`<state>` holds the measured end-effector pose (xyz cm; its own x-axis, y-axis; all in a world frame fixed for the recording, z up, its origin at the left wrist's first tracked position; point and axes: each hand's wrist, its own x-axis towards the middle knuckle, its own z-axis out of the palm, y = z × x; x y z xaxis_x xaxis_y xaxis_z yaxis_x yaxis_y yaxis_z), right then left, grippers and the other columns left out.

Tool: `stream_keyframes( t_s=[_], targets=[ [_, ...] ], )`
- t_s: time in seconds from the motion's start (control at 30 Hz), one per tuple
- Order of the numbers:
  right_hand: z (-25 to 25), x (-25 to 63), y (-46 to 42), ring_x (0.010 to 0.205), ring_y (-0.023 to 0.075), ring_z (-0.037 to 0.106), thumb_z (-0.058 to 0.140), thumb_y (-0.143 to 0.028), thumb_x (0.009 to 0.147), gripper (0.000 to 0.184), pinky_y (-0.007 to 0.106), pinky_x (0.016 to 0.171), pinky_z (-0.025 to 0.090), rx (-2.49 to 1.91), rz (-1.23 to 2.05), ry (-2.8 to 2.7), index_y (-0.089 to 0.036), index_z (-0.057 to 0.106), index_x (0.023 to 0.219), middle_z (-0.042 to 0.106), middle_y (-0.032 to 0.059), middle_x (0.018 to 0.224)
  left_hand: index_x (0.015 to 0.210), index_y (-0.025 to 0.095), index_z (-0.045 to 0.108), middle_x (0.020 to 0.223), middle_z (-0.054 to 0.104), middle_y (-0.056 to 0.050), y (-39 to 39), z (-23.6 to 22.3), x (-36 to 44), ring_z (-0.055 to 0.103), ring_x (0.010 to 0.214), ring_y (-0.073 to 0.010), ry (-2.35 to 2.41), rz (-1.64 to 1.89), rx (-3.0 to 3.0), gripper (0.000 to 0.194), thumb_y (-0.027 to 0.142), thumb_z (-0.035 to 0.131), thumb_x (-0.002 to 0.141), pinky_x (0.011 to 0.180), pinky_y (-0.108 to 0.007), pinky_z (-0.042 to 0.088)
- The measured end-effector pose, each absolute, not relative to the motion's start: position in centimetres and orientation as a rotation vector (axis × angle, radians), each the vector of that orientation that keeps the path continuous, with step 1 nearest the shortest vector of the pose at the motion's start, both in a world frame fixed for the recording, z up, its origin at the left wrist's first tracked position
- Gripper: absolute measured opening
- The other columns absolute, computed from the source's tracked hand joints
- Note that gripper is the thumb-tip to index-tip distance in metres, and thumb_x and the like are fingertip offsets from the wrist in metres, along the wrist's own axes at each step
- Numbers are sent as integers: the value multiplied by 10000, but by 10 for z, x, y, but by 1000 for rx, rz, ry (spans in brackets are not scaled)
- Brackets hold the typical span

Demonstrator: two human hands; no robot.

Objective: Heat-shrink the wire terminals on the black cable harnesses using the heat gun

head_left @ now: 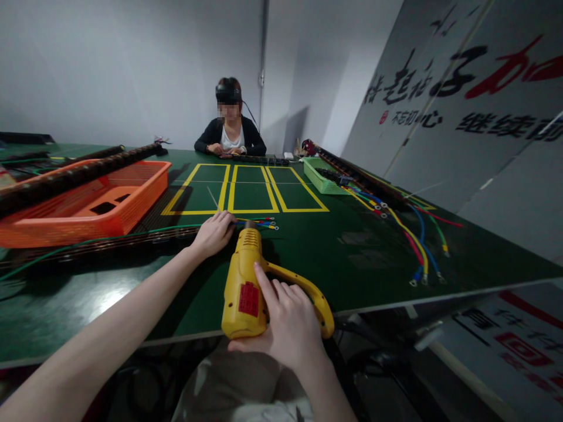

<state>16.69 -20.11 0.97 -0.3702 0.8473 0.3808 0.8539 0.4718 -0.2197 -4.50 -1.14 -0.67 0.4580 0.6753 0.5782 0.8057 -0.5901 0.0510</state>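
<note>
The picture's left edge crops the orange basket point(88, 230); the left grip point(215, 233) hides part of the wires point(264, 224).

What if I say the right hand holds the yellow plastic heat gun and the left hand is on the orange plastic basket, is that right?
Not quite: the left hand isn't on the orange plastic basket. It is at the long, dark wire bundle, as the head view shows. The right hand does hold the yellow plastic heat gun.

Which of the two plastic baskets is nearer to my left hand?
The orange basket, at the left. The green basket sits farther away, on the right side.
</note>
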Motion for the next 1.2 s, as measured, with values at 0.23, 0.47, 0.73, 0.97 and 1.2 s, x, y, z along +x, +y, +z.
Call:
stream_keyframes(
  t_s=[0.23,0.47,0.73,0.97,1.2],
  targets=[
    [9,192,-205,874,266,604,572,-858,526,1246,404,776,428,-1525,-92,-2185,-168,169,1482,636,89,989,1020,171,528,1048,583,-104,-14,-5,-44,529,991,-241,-1315,-793,-2471,246,273,322,933,854,-386,457],
    [7,196,-205,881,276,610,608,-827,532,1247,404,767,434,-1543,-139,-2167,-182,134,1487,637,89,999,1024,167,537,1044,604,-106,-17,-3,-40,530,1001,-250,-1369,-785,-2459,244,260,333,925,857,-400,452],
    [4,180,-205,860,283,591,604,-817,546,1249,424,784,436,-1557,-172,-2151,-148,127,1487,624,114,989,1029,168,548,1001,631,-96,-13,-7,-42,535,976,-252,-1364,-781,-2426,236,261,359,921,840,-388,461],
    [10,155,-203,865,292,582,596,-833,533,1256,438,791,447,-1552,-93,-2221,-107,190,1473,615,132,979,1009,174,549,994,644,-91,-15,-4,-39,535,975,-248,-1367,-793,-2443,234,250,349,915,868,-394,455],
    [15,123,-201,884,295,579,556,-873,510,1291,457,796,458,-1506,-48,-2293,-94,190,1471,607,153,1011,1052,184,523,1025,625,-109,-10,-5,-46,526,977,-263,-1388,-778,-2502,225,242,444,850,850,-388,453]
  ],
)
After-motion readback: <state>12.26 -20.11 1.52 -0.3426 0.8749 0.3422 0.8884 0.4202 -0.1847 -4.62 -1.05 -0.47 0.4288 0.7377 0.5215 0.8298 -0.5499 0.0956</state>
